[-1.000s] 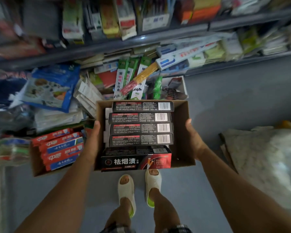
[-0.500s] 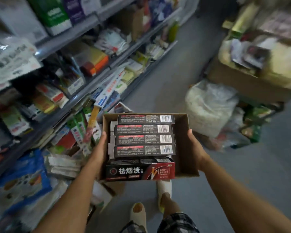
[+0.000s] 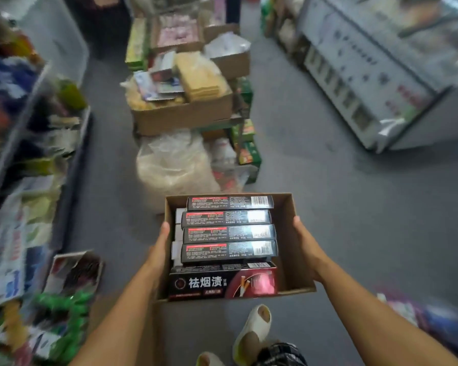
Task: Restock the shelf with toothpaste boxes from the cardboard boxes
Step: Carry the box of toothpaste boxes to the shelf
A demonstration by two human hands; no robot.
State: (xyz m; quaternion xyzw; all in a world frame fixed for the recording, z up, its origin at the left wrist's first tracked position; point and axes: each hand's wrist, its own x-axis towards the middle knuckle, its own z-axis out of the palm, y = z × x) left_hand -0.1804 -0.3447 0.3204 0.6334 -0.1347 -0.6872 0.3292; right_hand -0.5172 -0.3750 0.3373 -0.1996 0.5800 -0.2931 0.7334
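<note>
Grey floor (image 3: 328,180) runs up the aisle from six o'clock toward twelve, open at two to four o'clock between the carried load and a glass-topped freezer cabinet (image 3: 381,83) at one to two o'clock. At nine o'clock a blurred shelf (image 3: 24,159) of packets edges the aisle, with a narrow strip of floor between it and a stack of goods at twelve o'clock. That stack is a large brown carton (image 3: 183,117) holding mixed packets and a yellow bundle, set above a clear plastic sack (image 3: 175,165) of pale material, with green cartons just beside it at one o'clock. Low in the centre, a cardboard box (image 3: 296,233) is held off the floor. Inside lie black toothpaste boxes (image 3: 228,233), four showing barcoded backs in a row and one at the near edge standing face-out with white characters (the right part of the box is bare cardboard). The left hand (image 3: 159,247) presses flat against the box's left wall, thumb up along the rim, fingers hidden beneath. The right hand (image 3: 307,244) grips the right wall likewise, thumb over the rim, fingers out of sight under it. At six o'clock a pale slipper (image 3: 254,331) shows below the box.
</note>
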